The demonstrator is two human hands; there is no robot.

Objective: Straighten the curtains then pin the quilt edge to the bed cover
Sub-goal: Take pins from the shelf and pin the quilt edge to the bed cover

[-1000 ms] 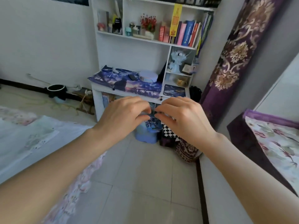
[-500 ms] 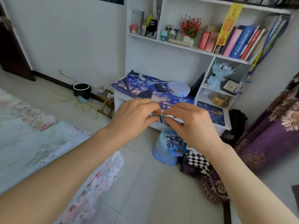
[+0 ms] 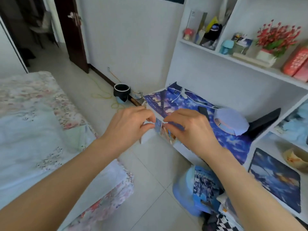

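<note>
Two bare hands meet at mid-frame over the tiled floor [image 3: 155, 170]: the left hand [image 3: 128, 124] and the right hand [image 3: 188, 129], both with fingers curled and fingertips pinched together on one small object [image 3: 158, 125] held between them. It is blurred and mostly covered, so whether it is a pin cannot be told.

One bed lies at the left, with one pale floral quilt [image 3: 33, 124] spread over it; a ruffled floral bed cover edge [image 3: 106, 197] hangs below the quilt at the bed's near corner. Both are well apart from the hands.

One white shelf unit [image 3: 208, 77] fills the right. On its desk surface lie one starry blue mat [image 3: 230, 140], one lilac round pouch [image 3: 231, 121] and one white cable [image 3: 188, 95]. The upper shelf carries one pot of red flowers [image 3: 275, 39], one small mushroom figure [image 3: 188, 33] and red books [image 3: 298, 62] at the frame edge. One black cup-shaped item [image 3: 122, 91] stands on the floor by the wall, and one dark door [image 3: 73, 30] stands open at the upper left.

Compared with half a second ago, the view has swung left: the purple curtain is gone from sight, the doorway has come in, and more of the bed shows. The hands keep the same pinched pose, now in front of the desk's near corner.
</note>
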